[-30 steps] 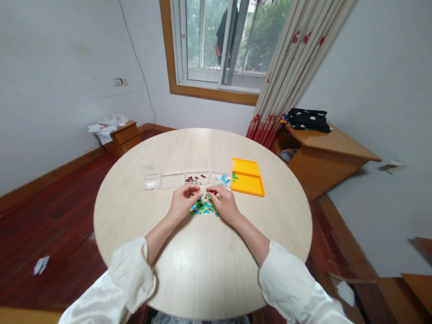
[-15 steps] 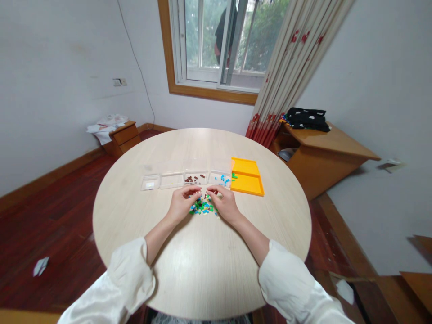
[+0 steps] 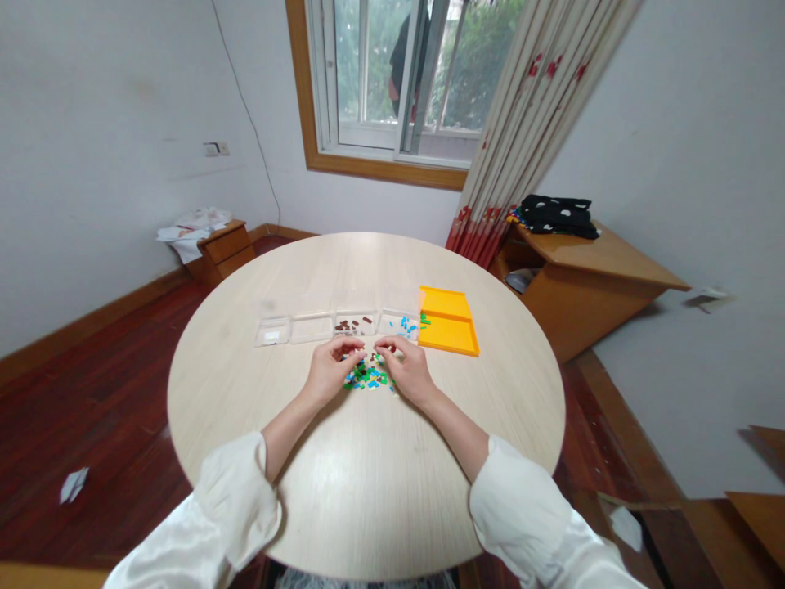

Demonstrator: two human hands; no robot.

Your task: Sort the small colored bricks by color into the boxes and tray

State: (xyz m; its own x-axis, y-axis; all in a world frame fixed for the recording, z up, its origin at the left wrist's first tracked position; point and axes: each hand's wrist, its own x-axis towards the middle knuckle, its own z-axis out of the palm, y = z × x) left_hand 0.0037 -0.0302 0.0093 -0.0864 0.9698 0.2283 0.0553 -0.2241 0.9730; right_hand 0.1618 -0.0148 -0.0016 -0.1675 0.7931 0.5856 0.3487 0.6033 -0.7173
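Observation:
A loose pile of small building bricks (image 3: 369, 377), green, blue, brown and pale, lies on the round table (image 3: 368, 491). My left hand (image 3: 332, 367) is at the pile's left side, its thumb and fingers pinched; whatever is between them is too small to name. At the right side my right hand (image 3: 405, 367) is also closed in a pinch, its fingertips by a small brown brick. Just beyond the hands, one clear box (image 3: 336, 330) has brown bricks in it. Blue bricks (image 3: 405, 325) lie in the clear box to its right.
An open yellow case (image 3: 449, 335) stands right of the clear boxes, with green bricks at its left edge. Farther left are another clear box (image 3: 311, 339) and a smaller one holding something white. A wooden cabinet (image 3: 601, 266) is beyond the table's right side.
Both hands hold almost the same pinched pose over the pile. The whole view has shifted very slightly; the bricks and boxes stay in place.

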